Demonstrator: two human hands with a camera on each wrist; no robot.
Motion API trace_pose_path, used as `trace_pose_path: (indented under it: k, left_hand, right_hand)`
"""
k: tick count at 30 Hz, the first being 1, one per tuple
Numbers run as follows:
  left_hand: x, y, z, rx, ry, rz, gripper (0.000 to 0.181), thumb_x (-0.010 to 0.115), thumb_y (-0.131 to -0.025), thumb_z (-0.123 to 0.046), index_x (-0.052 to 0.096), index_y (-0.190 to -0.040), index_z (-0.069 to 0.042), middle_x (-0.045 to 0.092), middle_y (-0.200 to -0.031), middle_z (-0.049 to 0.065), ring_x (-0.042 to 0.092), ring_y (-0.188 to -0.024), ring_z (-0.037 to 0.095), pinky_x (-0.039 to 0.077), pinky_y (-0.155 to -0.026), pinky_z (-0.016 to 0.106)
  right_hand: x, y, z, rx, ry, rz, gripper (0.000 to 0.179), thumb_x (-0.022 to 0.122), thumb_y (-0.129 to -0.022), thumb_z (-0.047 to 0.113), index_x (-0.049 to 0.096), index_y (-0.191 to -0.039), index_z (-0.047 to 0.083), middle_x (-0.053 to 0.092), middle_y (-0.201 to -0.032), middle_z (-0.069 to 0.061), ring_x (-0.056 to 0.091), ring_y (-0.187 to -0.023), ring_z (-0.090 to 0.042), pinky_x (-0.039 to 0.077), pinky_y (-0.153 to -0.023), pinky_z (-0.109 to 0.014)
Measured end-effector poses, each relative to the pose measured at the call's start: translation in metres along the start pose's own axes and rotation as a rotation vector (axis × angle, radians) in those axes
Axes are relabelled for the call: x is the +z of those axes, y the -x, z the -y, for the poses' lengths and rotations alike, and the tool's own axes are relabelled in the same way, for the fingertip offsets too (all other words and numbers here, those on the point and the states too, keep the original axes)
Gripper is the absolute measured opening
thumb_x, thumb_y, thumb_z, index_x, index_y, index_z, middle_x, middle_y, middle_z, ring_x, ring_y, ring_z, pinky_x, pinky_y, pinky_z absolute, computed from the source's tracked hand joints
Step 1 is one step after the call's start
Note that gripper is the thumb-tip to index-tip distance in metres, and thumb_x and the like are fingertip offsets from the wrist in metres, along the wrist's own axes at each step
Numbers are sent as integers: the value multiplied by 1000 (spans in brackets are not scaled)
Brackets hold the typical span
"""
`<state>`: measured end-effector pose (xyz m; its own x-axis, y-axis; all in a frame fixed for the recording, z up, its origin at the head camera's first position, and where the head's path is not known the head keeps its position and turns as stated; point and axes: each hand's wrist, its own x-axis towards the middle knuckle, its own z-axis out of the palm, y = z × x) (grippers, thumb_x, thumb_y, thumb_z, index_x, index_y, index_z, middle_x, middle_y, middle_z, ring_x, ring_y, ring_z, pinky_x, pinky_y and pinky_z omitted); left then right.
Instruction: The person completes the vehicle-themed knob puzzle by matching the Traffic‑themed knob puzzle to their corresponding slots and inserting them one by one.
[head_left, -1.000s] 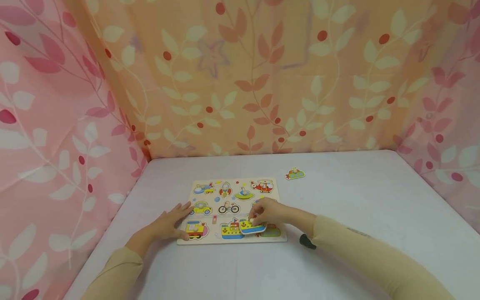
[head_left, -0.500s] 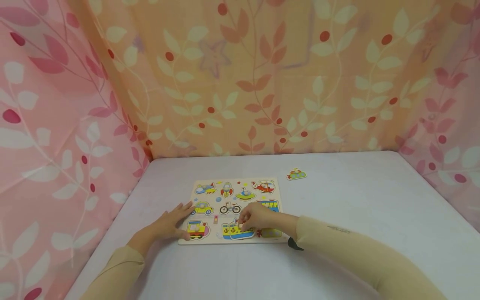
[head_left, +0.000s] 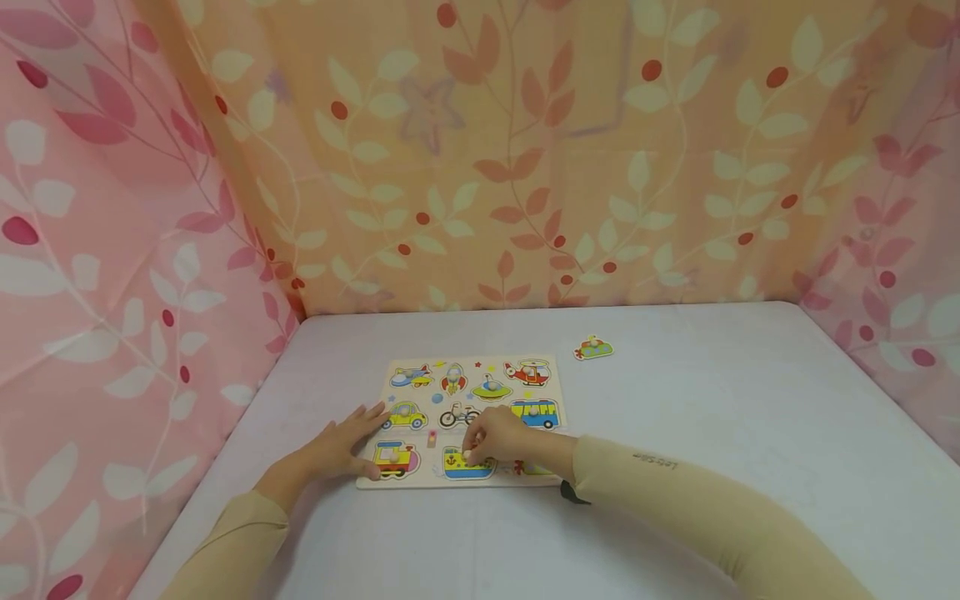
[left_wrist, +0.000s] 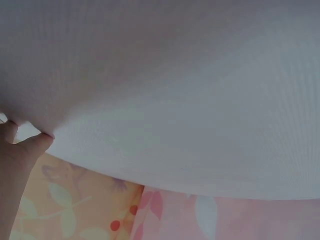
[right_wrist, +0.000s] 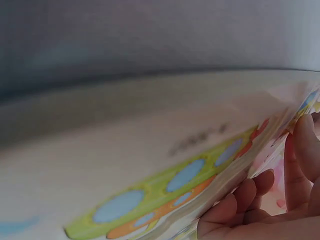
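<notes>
A pale wooden knob puzzle board (head_left: pixel 465 364) lies on the white table. My right hand (head_left: pixel 502 433) pinches the knob of the yellow and blue ship piece (head_left: pixel 467 469) between thumb and fingertips, with the piece lying over the ship's place in the bottom row. My left hand (head_left: pixel 337 446) rests at the board's left edge with fingers spread, near the yellow car piece (head_left: pixel 405 414) and the train piece (head_left: pixel 395 458). In the right wrist view, the right hand's fingers (right_wrist: pixel 300 170) are over the board beside the printed green submarine (right_wrist: pixel 185 175).
A loose submarine piece (head_left: pixel 593 347) lies on the table (head_left: pixel 697 375) beyond the board's far right corner. Plane, rocket, saucer, helicopter, bicycle and bus (head_left: pixel 536 414) pieces sit in the board. Floral curtains (head_left: pixel 510 167) close off the back and sides.
My right hand has moved left with the ship piece, which now lies over the printed ship it earlier only partly overlapped. The bus has come into view. My left hand has stayed put.
</notes>
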<state>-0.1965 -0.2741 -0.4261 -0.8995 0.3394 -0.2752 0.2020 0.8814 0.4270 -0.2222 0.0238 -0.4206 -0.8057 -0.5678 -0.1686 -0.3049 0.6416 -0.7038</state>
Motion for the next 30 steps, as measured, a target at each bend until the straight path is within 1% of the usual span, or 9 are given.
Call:
trace_pose_path:
  k: [4, 7, 11, 14, 17, 20, 24, 30]
  left_hand:
    - [-1, 0, 0, 8, 5, 1, 102, 80, -71, -48, 31, -153, -12, 18, -161, 12, 4, -146, 41, 2, -108, 70]
    - [-1, -1, 1, 13, 4, 5, 102, 79, -72, -49, 30, -153, -11, 18, -161, 12, 4, -146, 42, 2, -108, 70]
    - [0, 0, 2, 6, 10, 7, 102, 79, -72, -49, 30, -153, -12, 17, -161, 12, 4, -146, 42, 2, -108, 70]
    - [0, 0, 2, 6, 17, -1, 101, 80, -72, -49, 31, -153, -11, 18, -161, 12, 4, -146, 42, 2, -108, 70]
    - [0, 1, 1, 9, 12, -7, 101, 80, -72, -48, 31, -153, -11, 18, -161, 11, 5, -146, 41, 2, -108, 70]
    - [0, 2, 0, 6, 3, -7, 102, 80, -72, -48, 31, -153, -11, 18, -161, 12, 5, -146, 42, 3, -108, 70]
    - [0, 2, -2, 1, 9, -2, 102, 80, -72, -48, 30, -153, -11, 18, -161, 13, 5, -146, 42, 2, -109, 69]
    - [-1, 2, -3, 9, 12, 3, 103, 79, -72, -50, 30, -153, -10, 17, -160, 14, 4, -145, 43, 1, -108, 70]
  right_hand:
    - [-1, 1, 0, -2, 10, -7, 8, 82, -78, 15, 75, -76, 17, 55, -66, 4, 47, -71, -12, 35, -61, -26]
    - [-3, 2, -1, 0, -8, 12, 5, 81, -79, 16, 77, -80, 18, 56, -69, 3, 48, -70, -12, 36, -60, -24]
    - [-6, 4, -5, -5, -53, 40, 5, 80, -82, 18, 78, -86, 18, 57, -74, 4, 48, -72, -11, 37, -60, -23]
    - [-10, 6, -10, -14, -113, 35, 8, 80, -81, 15, 79, -88, 16, 60, -79, 4, 49, -75, -12, 39, -61, -23]
    - [-17, 10, -16, -10, -180, 10, 10, 79, -81, 12, 78, -91, 14, 61, -88, 3, 50, -78, -15, 42, -61, -25]
    - [-27, 16, -24, -10, -210, -27, 12, 78, -82, 13, 78, -94, 13, 59, -91, 1, 49, -80, -17, 43, -62, -27]
    - [-40, 25, -39, -25, -220, -82, 16, 76, -84, 16, 77, -100, 12, 58, -87, 0, 48, -80, -18, 40, -65, -28]
    - [-62, 35, -63, -45, -260, -165, 22, 75, -85, 14, 74, -105, 5, 56, -81, -2, 47, -72, -18, 40, -58, -24]
